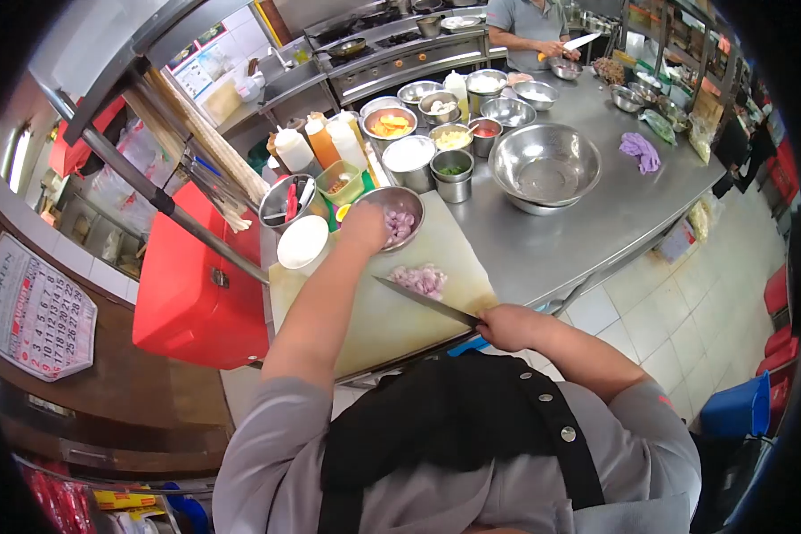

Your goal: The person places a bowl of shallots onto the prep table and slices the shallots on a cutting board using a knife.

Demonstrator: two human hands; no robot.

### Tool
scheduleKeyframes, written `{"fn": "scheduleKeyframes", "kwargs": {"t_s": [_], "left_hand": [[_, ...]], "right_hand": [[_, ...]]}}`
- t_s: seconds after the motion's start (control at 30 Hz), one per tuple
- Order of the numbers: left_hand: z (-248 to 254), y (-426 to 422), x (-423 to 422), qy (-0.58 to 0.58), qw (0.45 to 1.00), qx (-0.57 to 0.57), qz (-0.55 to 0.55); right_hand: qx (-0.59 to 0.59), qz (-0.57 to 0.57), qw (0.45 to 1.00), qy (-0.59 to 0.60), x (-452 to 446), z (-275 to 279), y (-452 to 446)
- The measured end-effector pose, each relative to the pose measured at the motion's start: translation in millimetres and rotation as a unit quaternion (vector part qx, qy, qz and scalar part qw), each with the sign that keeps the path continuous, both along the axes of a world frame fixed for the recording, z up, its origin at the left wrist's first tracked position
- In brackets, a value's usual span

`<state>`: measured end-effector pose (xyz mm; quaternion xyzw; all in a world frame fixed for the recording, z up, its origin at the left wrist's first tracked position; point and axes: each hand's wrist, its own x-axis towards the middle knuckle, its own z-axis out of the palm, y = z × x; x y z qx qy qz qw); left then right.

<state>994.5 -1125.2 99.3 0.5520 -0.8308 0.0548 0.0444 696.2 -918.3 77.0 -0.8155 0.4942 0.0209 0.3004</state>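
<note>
From where I stand, with the cook's body at six o'clock and the middle of the cutting board (365, 329) as the clock's centre, the left hand (366, 226) is at twelve, dipped over the near-left rim of a metal bowl (415, 201). Purple onions (400, 225) lie in that bowl, and a loose heap of cut pieces (421, 281) sits on the board between two and three. The left fingertips are hidden down in the bowl, so I can't tell whether that grip is pinched on anything or spread apart.

The right grip is plain enough: the right hand (505, 327), out near four o'clock, is clamped around the handle of a knife (438, 306). The blade points to about ten and runs along the near side of the heap, turned away from the left hand's fingers, which looks like a sensible way to park it while the other hand is busy. The bowl's spot seems chosen for a short reach over the pieces.

The left arm stretches forward, nearly straight, wrist bent down. The right arm comes in low from five, elbow out wide.

A white bowl (303, 242) sits at ten, and a large metal bowl (544, 163) stands at two on the steel bench (565, 254), probably set aside to keep the board free.
</note>
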Motion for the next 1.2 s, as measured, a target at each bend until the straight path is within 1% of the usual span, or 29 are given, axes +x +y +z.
{"fn": "scheduleKeyframes", "kwargs": {"t_s": [0.07, 0.13, 0.17, 0.2, 0.27, 0.3, 0.4, 0.5, 0.57, 0.6, 0.7, 0.8, 1.0, 1.2], "left_hand": [[21.5, 28.0, -3.1, 0.177, 0.983, 0.042, 0.036], [37.4, 67.2, 1.4, 0.244, 0.966, 0.077, 0.042], [34.7, 90.8, 7.1, 0.281, 0.953, 0.1, 0.054], [25.0, 110.1, 13.9, 0.288, 0.943, 0.155, 0.055], [2.4, 138.3, 26.2, 0.306, 0.912, 0.265, 0.059], [-7.6, 151.3, 29.6, 0.306, 0.906, 0.287, 0.053], [-42.0, 169.0, 30.5, 0.303, 0.916, 0.246, 0.091], [-52.7, 174.8, 25.6, 0.316, 0.925, 0.172, 0.118], [-65.8, 182.1, 28.1, 0.323, 0.945, 0.032, 0.045], [-72.1, 184.2, 28.6, 0.322, 0.946, -0.04, 0.006], [-84.5, 197.1, 27.4, 0.335, 0.939, -0.073, 0.021], [-88.6, 199.4, 24.4, 0.37, 0.926, -0.061, 0.043], [-91.5, 196.4, 27.8, 0.36, 0.928, -0.09, 0.006], [-87.3, 198.3, 26.5, 0.357, 0.929, -0.099, 0.005]], "right_hand": [[0.005, 0.002, 1.0, 0.001, -4.1, -6.9, -0.3], [0.018, 0.006, 1.0, 0.008, -10.1, -18.6, -7.6], [0.013, 0.006, 1.0, -0.01, -12.1, -21.7, -8.6], [0.011, 0.007, 1.0, -0.027, -14.2, -21.8, -8.6], [0.005, -0.005, 1.0, -0.022, -13.0, -14.8, -6.1], [0.016, -0.008, 1.0, -0.011, -11.7, -6.4, -5.6], [0.024, -0.004, 1.0, 0.004, -10.7, -5.4, -6.7], [0.014, 0.002, 1.0, -0.005, -11.5, -9.1, -8.6], [0.013, -0.001, 1.0, -0.001, -9.2, -7.7, -5.4], [0.016, -0.005, 1.0, 0.01, -7.0, -4.9, -4.1], [-0.003, -0.006, 1.0, 0.019, -6.0, -7.9, -0.7], [-0.017, -0.017, 1.0, 0.008, -3.0, -4.3, 6.5], [-0.026, 0.001, 1.0, 0.017, 7.5, 2.6, 14.7], [-0.049, 0.01, 0.999, 0.021, 13.5, 4.9, 13.4]]}}
